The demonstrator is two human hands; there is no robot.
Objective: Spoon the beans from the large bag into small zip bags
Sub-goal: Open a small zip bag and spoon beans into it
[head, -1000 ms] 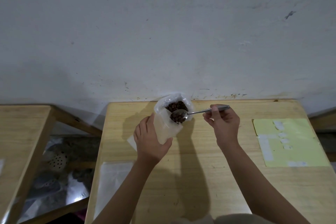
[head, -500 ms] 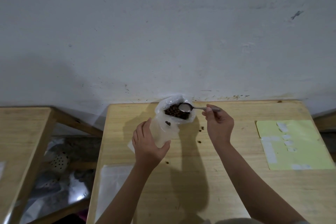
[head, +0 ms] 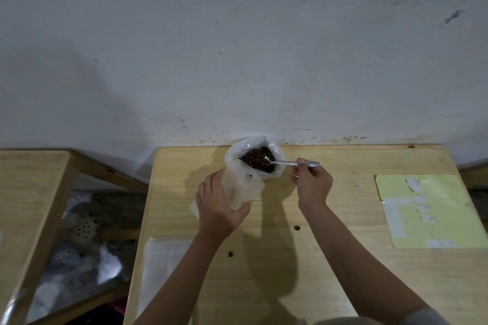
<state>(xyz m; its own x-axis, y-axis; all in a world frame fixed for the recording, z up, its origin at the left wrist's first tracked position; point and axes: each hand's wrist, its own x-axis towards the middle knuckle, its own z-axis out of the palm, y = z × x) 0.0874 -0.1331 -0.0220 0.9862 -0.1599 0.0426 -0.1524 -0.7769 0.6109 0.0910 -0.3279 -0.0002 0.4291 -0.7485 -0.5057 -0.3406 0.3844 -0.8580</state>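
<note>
The spoon (head: 290, 163) was heaped with beans a second ago and showed an empty bowl half a second ago; now I see its bowl dipped back among the beans (head: 257, 159) in the large bag (head: 253, 163), so I judge one transfer is over and the next scoop is starting. Loose beans (head: 230, 253) lie on the table (head: 343, 258) below centre that were not there a second ago, which suggests part of that load missed. My right hand (head: 313, 183), right of centre, pinches the spoon handle, fingers curled round it, wrist bent so the handle runs nearly level toward the left. My left hand (head: 219, 208), just left of centre, wraps the small zip bag (head: 243, 187) from below, thumb on the near side, holding it upright and touching the front of the large bag at the table's far edge by the wall. Only a bean or two shows through the small bag's film, so filling looks barely begun. A flat clear sheet (head: 163, 269) lies lower left and a yellow sheet (head: 435, 219) at the right.
</note>
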